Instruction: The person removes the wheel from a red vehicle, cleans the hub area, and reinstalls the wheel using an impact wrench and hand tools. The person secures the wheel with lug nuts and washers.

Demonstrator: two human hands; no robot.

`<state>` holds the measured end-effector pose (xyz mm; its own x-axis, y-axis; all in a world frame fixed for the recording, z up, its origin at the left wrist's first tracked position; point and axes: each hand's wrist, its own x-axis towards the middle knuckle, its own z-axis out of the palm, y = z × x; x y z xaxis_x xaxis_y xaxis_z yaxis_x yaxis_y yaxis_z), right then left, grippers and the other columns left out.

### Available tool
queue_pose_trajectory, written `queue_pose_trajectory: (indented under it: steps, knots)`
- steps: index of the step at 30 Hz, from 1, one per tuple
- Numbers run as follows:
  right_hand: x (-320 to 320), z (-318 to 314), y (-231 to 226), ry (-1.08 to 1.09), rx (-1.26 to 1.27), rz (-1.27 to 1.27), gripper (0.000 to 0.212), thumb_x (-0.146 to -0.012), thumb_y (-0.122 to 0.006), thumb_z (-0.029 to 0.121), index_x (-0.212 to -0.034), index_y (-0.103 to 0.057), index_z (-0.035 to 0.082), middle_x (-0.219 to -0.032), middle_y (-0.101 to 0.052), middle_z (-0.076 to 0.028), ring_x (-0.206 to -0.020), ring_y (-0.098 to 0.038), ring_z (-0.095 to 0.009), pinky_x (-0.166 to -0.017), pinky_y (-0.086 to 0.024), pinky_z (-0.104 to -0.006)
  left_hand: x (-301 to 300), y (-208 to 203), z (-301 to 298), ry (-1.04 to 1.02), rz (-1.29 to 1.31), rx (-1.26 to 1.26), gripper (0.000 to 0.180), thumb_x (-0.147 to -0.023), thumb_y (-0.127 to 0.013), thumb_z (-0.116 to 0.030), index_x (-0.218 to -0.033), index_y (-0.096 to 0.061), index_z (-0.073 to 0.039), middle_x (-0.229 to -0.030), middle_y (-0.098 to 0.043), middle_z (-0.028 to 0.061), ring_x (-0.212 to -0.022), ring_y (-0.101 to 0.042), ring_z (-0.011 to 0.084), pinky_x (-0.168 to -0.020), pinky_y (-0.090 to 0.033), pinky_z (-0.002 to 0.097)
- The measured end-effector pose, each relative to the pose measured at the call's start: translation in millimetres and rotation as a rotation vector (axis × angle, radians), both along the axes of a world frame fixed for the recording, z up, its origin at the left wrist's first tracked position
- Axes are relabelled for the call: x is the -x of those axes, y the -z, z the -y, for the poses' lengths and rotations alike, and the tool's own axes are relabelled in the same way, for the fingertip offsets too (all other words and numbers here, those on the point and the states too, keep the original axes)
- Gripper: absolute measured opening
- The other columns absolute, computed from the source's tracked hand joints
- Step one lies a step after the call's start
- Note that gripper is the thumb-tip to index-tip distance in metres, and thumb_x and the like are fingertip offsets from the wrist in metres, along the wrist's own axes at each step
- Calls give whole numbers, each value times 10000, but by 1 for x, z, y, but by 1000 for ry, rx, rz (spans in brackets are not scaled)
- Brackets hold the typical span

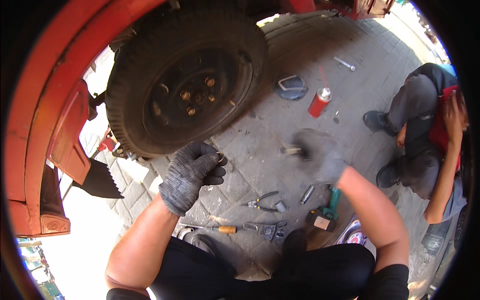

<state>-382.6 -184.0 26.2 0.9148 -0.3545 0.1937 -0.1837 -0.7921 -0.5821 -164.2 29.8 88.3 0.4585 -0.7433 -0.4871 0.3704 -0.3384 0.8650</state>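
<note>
My left hand (pixel 192 172), in a grey knit glove with dark fingers, is closed in a pinch just in front of the wheel (pixel 172 102). A small shiny ring-like piece (pixel 220 156) shows between its thumb and forefinger. My right hand (pixel 320 156), gloved the same way, is blurred by motion over the paving, apart from the left one. From its fingers sticks a short pale, brass-coloured piece (pixel 291 150), too smeared to name. The wheel is black and dusty, with several brass-coloured nuts (pixel 191 111) around its hub.
Red bodywork (pixel 37 115) curves along the left. On the paving lie pliers (pixel 262 202), a socket (pixel 307 194), an orange-handled screwdriver (pixel 227 229), a green power tool (pixel 327 212), a red spray can (pixel 320 102), a black cap (pixel 290 87) and a wrench (pixel 344 63). Another person (pixel 425 130) crouches at right.
</note>
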Motion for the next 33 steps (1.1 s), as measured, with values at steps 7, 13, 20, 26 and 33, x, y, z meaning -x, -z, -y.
queue_pose_trajectory:
  steps: [7, 13, 20, 26, 33]
  knots:
    - [-153, -87, -65, -118, -1, 85, 211, -761, -611, 168, -954, -579, 89, -905, -603, -183, -820, -625, -378, -737, -506, -476, -37, 15, -2, -222, -201, 254, 193, -875, -554, -127, -1021, -583, -4, -986, -628, 132, -895, -626, 245, -803, -540, 395]
    - [-164, -106, -43, 80, -45, 217, 233, -771, -612, 151, -992, -585, 81, -890, -596, -166, -813, -612, -372, -719, -508, -464, -49, 20, -13, -204, -57, 267, 180, -880, -530, -114, -1005, -599, -4, -969, -633, 125, -893, -626, 247, -809, -534, 387]
    - [-175, -115, -14, 100, -247, 454, 244, -705, -660, 100, -941, -618, 58, -880, -619, -154, -797, -629, -335, -709, -522, -397, -44, 10, -17, -184, -72, 224, 220, -865, -554, -126, -1049, -593, -10, -954, -635, 114, -846, -633, 248, -728, -557, 393]
    - [-189, -96, 43, 349, -556, 492, 158, -709, -666, 68, -859, -619, 55, -747, -620, -125, -661, -605, -258, -648, -502, -344, -30, 2, -23, -100, 125, 24, 313, -863, -604, -194, -1125, -562, -27, -1066, -618, 106, -853, -621, 206, -732, -552, 359]
    - [-227, -41, 86, 681, -461, 372, 153, -699, -656, 90, -835, -610, 37, -764, -631, -160, -722, -614, -300, -677, -499, -375, -25, -5, -26, 64, 192, -19, 298, -881, -625, -185, -1125, -565, -26, -1091, -599, 87, -894, -604, 182, -750, -541, 339]
